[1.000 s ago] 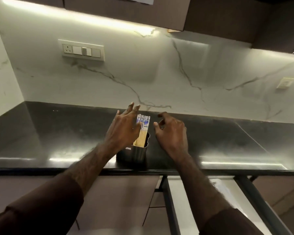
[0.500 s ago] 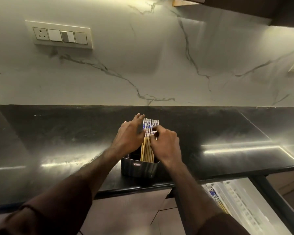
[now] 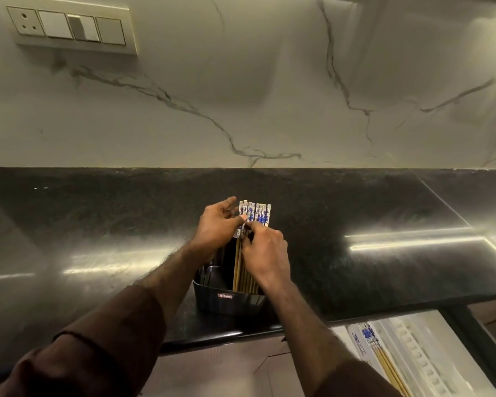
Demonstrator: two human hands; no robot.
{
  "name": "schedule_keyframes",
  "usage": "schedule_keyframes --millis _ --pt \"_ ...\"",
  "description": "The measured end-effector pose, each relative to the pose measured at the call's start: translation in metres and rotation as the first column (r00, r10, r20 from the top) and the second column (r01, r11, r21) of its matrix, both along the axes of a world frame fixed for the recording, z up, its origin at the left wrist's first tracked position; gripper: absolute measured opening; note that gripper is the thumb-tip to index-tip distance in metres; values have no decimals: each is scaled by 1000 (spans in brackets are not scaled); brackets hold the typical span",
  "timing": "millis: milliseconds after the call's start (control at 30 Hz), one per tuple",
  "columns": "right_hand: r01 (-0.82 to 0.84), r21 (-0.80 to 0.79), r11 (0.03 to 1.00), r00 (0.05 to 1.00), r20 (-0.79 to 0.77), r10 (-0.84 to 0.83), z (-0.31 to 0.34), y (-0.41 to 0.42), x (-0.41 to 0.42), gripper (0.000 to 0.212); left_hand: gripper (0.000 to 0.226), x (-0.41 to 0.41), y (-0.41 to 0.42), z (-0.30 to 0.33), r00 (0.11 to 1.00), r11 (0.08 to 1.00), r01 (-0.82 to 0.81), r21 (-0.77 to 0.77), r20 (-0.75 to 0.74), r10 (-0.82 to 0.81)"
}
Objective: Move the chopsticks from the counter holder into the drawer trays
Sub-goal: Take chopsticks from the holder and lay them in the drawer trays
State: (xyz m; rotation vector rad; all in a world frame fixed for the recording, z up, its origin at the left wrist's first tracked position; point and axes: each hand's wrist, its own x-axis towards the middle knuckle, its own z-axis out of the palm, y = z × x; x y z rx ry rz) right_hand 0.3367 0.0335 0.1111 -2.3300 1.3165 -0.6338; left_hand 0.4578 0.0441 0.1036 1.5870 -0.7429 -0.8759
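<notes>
Head view: seven chopsticks [image 3: 255, 216], one holder [image 3: 229, 299]

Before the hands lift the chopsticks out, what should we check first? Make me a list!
1. Both hands on the chopsticks: ok, left hand and right hand pinch them.
2. Grip firm: cannot tell.
3. Holder upright on the counter: ok.
4. Drawer open: ok.
5. Tray has room: ok, some chopsticks already lie inside, space beside them.
</notes>
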Motion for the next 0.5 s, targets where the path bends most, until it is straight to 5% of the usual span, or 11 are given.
schedule_keyframes --millis 500 --pt "7 59 998 999 34 -9 -5 -5 12 32 29 4 5 -3 990 987 -82 -139 -122 66"
